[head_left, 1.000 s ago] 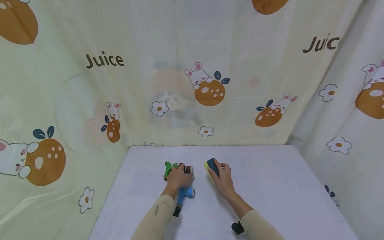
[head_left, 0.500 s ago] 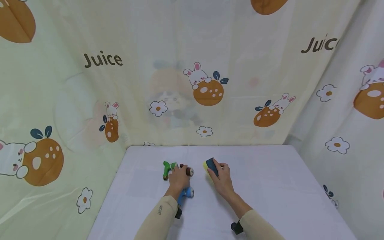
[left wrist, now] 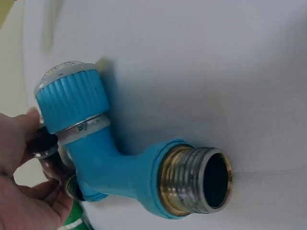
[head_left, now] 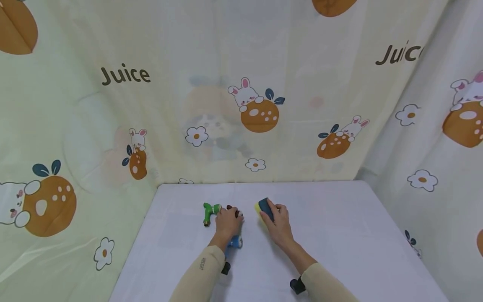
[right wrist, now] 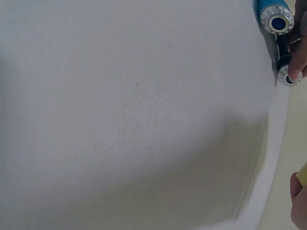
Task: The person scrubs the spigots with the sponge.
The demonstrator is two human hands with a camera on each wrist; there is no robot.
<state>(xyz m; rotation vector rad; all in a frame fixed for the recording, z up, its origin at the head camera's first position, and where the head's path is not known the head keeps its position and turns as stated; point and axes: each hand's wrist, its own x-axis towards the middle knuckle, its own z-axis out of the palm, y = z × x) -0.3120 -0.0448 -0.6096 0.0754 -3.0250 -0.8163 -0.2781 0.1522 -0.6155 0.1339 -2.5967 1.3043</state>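
Observation:
My left hand [head_left: 227,223] grips a brown tap [left wrist: 53,165] on the table, thumb and fingers around it; most of the tap is hidden under the hand in the head view. Just nearer to me lies a blue tap [left wrist: 108,160] with a threaded metal end, partly covered by my left wrist in the head view. A green tap [head_left: 208,214] lies to the left of that hand. My right hand [head_left: 280,226] holds a sponge [head_left: 266,208], yellow with a dark blue side, between thumb and fingers, to the right of the taps.
The white table [head_left: 332,235] ends at the back against a pale curtain [head_left: 302,50] printed with rabbits and oranges. More curtain hangs at both sides. Black wrist devices [head_left: 297,286] stick out by the sleeves.
My left hand has shifted slightly right, away from the green tap, and now covers more of the brown tap and blue tap. The right hand keeps holding the sponge. The head view has drifted slightly.

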